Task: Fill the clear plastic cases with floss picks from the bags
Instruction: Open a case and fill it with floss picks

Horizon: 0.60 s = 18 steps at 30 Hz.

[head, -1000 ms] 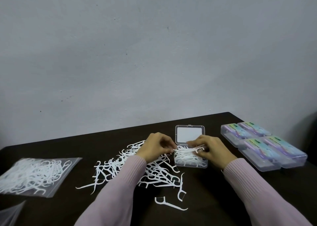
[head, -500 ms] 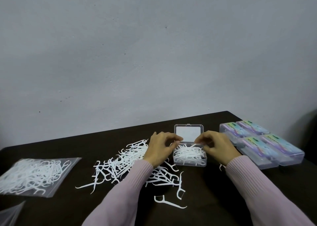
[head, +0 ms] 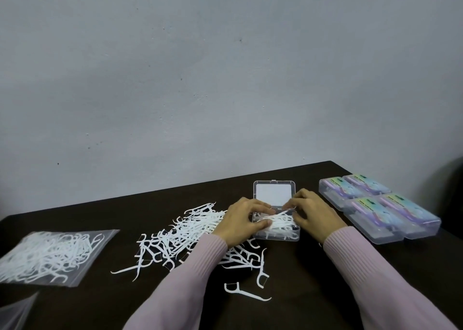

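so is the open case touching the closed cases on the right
Apart. The head view shows a bare strip of dark table between the open case and the closed cases.

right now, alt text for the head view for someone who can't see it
Both hands, the left hand and the right hand, arrange floss picks in an open clear case on a dark table. Loose picks and a full bag lie to the left, four closed cases to the right.
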{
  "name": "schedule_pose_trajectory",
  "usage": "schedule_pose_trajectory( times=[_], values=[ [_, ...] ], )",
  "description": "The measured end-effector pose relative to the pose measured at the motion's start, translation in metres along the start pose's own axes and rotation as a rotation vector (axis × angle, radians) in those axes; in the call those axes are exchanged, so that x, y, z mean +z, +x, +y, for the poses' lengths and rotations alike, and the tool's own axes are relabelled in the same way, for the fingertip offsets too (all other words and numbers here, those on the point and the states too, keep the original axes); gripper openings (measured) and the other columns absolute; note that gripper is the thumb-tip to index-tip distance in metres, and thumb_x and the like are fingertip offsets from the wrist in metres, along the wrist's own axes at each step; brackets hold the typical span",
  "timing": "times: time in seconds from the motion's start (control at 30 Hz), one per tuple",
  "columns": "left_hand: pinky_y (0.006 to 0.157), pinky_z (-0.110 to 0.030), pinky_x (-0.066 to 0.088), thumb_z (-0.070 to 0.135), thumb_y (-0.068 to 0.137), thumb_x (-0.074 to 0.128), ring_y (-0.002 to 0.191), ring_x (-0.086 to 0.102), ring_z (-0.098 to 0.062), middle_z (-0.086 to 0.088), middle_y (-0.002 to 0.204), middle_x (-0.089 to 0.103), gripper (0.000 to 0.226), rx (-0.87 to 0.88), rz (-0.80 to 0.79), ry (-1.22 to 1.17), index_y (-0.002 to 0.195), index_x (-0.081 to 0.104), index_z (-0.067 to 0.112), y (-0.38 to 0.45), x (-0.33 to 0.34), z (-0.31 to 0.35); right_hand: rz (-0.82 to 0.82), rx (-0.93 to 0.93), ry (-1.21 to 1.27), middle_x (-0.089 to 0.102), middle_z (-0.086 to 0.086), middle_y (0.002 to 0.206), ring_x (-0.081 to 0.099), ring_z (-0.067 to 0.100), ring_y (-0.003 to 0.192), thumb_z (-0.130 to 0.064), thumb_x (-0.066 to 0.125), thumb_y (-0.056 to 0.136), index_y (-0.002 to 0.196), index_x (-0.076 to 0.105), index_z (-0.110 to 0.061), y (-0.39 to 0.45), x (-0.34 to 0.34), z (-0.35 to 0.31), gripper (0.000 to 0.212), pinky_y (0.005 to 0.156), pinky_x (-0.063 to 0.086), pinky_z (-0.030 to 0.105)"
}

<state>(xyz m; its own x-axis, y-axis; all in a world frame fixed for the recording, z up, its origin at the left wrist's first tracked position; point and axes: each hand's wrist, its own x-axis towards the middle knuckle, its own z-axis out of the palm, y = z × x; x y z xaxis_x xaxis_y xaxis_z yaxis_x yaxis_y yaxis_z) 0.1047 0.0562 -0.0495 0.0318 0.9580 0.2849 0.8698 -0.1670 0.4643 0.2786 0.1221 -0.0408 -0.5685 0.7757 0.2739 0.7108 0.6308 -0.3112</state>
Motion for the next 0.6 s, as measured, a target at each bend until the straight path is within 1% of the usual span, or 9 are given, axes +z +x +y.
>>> schedule_pose_trajectory(
  times=[0.1,0.2,0.3,0.37,0.43,0.5,0.6],
  values=[
    [0.1,-0.03,0.036,0.03,0.09,0.061,0.115,0.044,-0.007,0.01,0.129,0.058,0.034,-0.013,-0.009,0.007,0.122,0.063,0.021,0.0009,0.0001,0.0005,-0.01,-0.007,0.012,0.053,-0.004,0.119,0.053,0.007,0.1,-0.021,0.058,0.089,0.107,0.063,-0.022,0.0007,-0.0016,0.0006,0.019,0.088,0.047,0.019],
    [0.103,-0.03,0.035,0.03,0.091,0.06,0.119,0.043,-0.007,0.01,0.129,0.057,0.034,-0.014,-0.008,-0.007,0.123,0.062,0.019,-0.0002,0.0006,0.0009,-0.021,-0.003,0.008,0.055,-0.005,0.117,0.053,0.005,0.091,-0.025,0.061,0.087,0.104,0.066,-0.021,0.0005,-0.0027,0.0005,0.018,0.084,0.048,0.018],
    [0.103,-0.026,0.035,0.027,0.092,0.059,0.12,0.044,-0.007,0.007,0.131,0.056,0.037,-0.02,0.016,-0.044,0.128,0.057,0.02,-0.0017,0.0002,0.0014,-0.011,0.005,-0.01,0.056,-0.006,0.11,0.053,0.005,0.086,-0.031,0.063,0.085,0.101,0.066,-0.023,-0.0002,-0.0032,0.0006,0.018,0.078,0.047,0.015],
    [0.101,-0.024,0.038,0.024,0.091,0.061,0.119,0.047,-0.006,0.006,0.13,0.056,0.039,-0.032,0.036,-0.101,0.13,0.055,0.024,-0.0028,-0.0016,0.0015,0.016,0.019,-0.015,0.059,-0.006,0.105,0.054,0.005,0.086,-0.031,0.063,0.085,0.1,0.065,-0.024,-0.0007,-0.004,0.0012,0.017,0.078,0.047,0.015],
    [0.101,-0.026,0.042,0.022,0.089,0.063,0.115,0.05,-0.006,0.006,0.127,0.058,0.035,-0.038,0.043,-0.139,0.124,0.06,0.024,-0.003,-0.0025,-0.0001,0.065,0.035,-0.018,0.061,-0.006,0.104,0.057,0.007,0.089,-0.03,0.062,0.085,0.101,0.065,-0.025,-0.001,-0.005,0.0027,0.017,0.082,0.049,0.018],
    [0.101,-0.027,0.042,0.022,0.088,0.064,0.113,0.052,-0.005,0.006,0.126,0.059,0.032,-0.04,0.04,-0.14,0.12,0.063,0.021,-0.0032,-0.0021,-0.0015,0.113,0.049,-0.019,0.061,-0.006,0.104,0.057,0.007,0.091,-0.03,0.062,0.086,0.103,0.066,-0.026,-0.0005,-0.0058,0.0038,0.018,0.084,0.049,0.019],
    [0.1,-0.02,0.039,0.021,0.09,0.062,0.113,0.052,-0.004,0.005,0.127,0.059,0.031,-0.04,0.056,-0.126,0.121,0.062,0.016,-0.0027,-0.002,-0.0019,0.126,0.055,0.023,0.061,-0.005,0.106,0.058,0.008,0.092,-0.026,0.063,0.085,0.105,0.068,-0.025,0.0022,-0.0044,0.003,0.02,0.085,0.049,0.019]
  ],
)
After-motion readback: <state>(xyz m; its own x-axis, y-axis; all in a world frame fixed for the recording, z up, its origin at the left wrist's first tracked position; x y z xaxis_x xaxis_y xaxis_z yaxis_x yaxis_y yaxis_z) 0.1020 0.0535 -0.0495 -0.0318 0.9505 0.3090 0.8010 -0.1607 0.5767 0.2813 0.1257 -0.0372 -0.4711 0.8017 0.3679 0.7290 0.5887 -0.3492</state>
